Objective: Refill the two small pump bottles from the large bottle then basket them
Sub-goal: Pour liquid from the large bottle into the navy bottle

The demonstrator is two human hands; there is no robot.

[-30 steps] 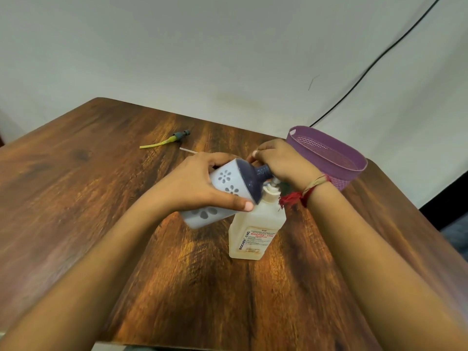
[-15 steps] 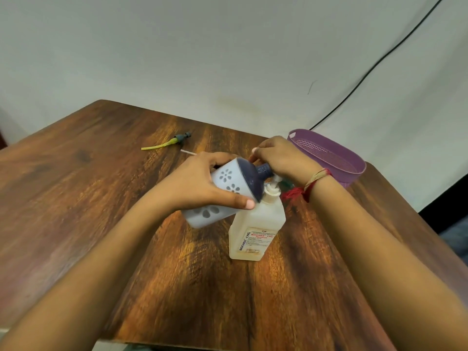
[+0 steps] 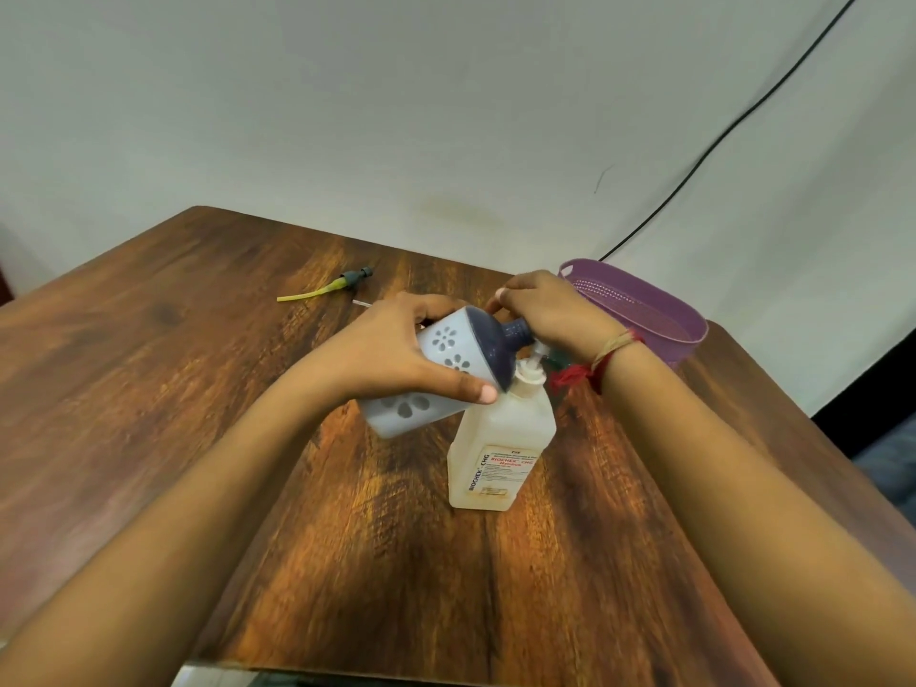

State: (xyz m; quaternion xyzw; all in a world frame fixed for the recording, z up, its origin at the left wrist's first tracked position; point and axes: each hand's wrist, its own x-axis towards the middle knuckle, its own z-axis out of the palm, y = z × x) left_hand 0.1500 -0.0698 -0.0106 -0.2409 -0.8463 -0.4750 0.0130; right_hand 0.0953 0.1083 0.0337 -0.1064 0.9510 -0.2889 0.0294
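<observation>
My left hand (image 3: 396, 349) grips a small white bottle (image 3: 436, 369) with flower cut-outs and a dark blue top, tilted on its side with its open neck toward the right. The large translucent bottle (image 3: 500, 448) with a red-lettered label stands upright in the middle of the wooden table (image 3: 198, 389). My right hand (image 3: 550, 309) lies over the large bottle's white pump head, which is mostly hidden beneath it, next to the small bottle's neck. A purple basket (image 3: 639, 309) sits behind my right wrist.
A yellow-green tube with a dark pump cap (image 3: 327, 287) lies on the table at the back left, with a thin white straw (image 3: 361, 302) beside it. A black cable (image 3: 733, 126) runs down the wall at right. The table's right edge is close to the basket.
Both hands and the bottles stay nearly in place; my right hand has dipped slightly over the pump head. The view has shifted a little.
</observation>
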